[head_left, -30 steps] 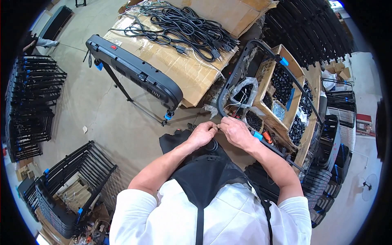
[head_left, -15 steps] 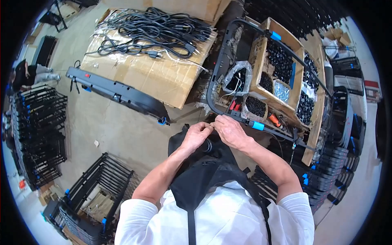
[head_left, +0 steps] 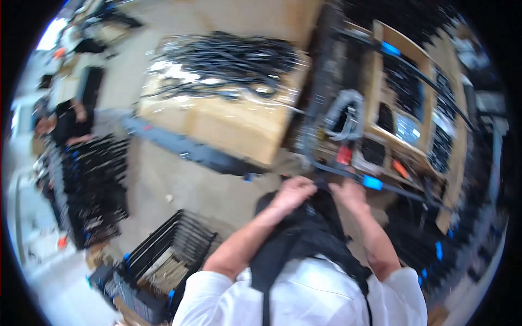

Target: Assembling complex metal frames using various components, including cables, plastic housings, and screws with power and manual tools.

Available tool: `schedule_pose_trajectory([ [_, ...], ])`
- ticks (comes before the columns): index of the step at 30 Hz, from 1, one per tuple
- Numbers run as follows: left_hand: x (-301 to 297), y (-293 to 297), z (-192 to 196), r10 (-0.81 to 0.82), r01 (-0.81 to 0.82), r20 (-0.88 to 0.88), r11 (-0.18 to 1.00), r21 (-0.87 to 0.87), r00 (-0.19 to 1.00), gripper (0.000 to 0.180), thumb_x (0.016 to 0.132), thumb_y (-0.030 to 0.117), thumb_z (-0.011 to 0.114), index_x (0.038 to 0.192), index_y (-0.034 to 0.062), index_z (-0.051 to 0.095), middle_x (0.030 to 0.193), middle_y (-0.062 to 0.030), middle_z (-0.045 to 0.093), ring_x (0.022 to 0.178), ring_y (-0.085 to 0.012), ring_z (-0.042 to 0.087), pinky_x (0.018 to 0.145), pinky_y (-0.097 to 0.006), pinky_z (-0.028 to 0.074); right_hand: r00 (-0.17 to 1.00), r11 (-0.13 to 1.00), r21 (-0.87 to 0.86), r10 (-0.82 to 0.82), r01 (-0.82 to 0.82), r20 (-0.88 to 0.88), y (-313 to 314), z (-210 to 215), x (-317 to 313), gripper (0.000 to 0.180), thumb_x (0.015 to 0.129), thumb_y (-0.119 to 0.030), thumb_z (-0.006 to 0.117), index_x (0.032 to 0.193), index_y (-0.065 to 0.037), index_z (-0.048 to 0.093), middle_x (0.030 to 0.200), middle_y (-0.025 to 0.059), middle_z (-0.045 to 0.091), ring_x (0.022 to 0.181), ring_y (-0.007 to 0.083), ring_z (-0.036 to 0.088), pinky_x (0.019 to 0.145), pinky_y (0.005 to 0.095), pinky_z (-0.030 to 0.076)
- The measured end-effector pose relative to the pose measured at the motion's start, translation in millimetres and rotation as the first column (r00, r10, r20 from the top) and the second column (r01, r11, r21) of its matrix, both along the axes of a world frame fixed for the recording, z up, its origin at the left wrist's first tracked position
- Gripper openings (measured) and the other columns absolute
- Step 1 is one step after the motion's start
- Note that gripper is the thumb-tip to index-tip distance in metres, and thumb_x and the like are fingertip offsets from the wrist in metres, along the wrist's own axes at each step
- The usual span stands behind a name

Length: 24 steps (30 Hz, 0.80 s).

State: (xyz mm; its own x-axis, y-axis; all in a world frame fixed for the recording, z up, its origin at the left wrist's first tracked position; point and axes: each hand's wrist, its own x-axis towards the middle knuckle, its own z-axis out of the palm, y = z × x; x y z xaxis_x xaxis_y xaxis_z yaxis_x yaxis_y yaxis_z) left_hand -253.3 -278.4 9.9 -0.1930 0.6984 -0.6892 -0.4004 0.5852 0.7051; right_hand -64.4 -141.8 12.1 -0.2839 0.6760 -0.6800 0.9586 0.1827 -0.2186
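Note:
My left hand (head_left: 295, 192) is held in front of the black apron (head_left: 302, 239), its fingers drawn together in a pinch. Whatever sits in that pinch, if anything, is too small and blurred to make out. My right hand (head_left: 349, 194) is a little way off to the right, close to the near bar of a black tube frame (head_left: 405, 193) with blue tape (head_left: 372, 182) on it. Motion smears the right fingers, so their grip does not show. Beyond that bar lie a red-handled tool (head_left: 344, 154) and a plastic bag (head_left: 348, 111).
Black power cables (head_left: 228, 60) lie heaped on a cardboard surface (head_left: 217, 122); a long dark panel (head_left: 185, 151) leans at its near edge. A wooden box (head_left: 372, 81) holds black parts and silver screws (head_left: 406, 129). Frames (head_left: 100, 179) stand stacked at left, near another person (head_left: 68, 119).
The view has swung, so the surroundings sit farther right and lower. My hands, together before, are now apart, the right one nearer the frame's bar.

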Motion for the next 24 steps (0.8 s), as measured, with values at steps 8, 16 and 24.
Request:
schedule_pose_trajectory([
  [8, 22.7, 20.2, -12.2, -0.193, 0.181, 0.156, 0.979, 0.089, 0.969, 0.019, 0.096, 0.011, 0.073, 0.107, -0.0036, 0.073, 0.090, -0.0083, 0.075, 0.082, -0.0154, 0.071, 0.077, -0.030, 0.058, 0.997, 0.878, 0.475, 0.037, -0.062, 0.062, 108.5, -327.8, 96.8, 0.034, 0.094, -0.028, 0.071, 0.097, 0.001, 0.055, 0.082, 0.0226, 0.076, 0.082, 0.0377, 0.078, 0.068, 0.0495, 0.061],
  [16, 7.4, 2.7, -30.8, -0.117, 0.110, 0.136, 0.992, 0.059, 0.984, 0.028, 0.094, 0.013, 0.073, 0.115, -0.0048, 0.074, 0.096, -0.0117, 0.078, 0.085, -0.0176, 0.074, 0.078, -0.032, 0.061, 0.437, 0.549, -0.413, -0.833, 0.726, -0.339, 6.9, -129.7, 14.3, 0.021, 0.103, -0.033, 0.066, 0.097, -0.013, 0.060, 0.064, -0.0050, 0.050, 0.048, 0.0091, 0.049, 0.042, 0.0298, 0.040],
  [24, 9.1, 9.2, -32.3, -0.055, 0.017, 0.304, 0.992, 0.125, 0.951, 0.031, 0.103, 0.017, 0.071, 0.125, -0.0050, 0.070, 0.105, -0.0113, 0.077, 0.092, -0.0167, 0.072, 0.088, -0.030, 0.059, 0.748, 0.900, -0.127, -0.419, 0.417, -0.515, -89.4, -33.3, 57.1, 0.045, 0.103, -0.023, 0.064, 0.145, -0.006, 0.059, 0.112, 0.0148, 0.072, 0.108, 0.0262, 0.069, 0.097, 0.0389, 0.054],
])
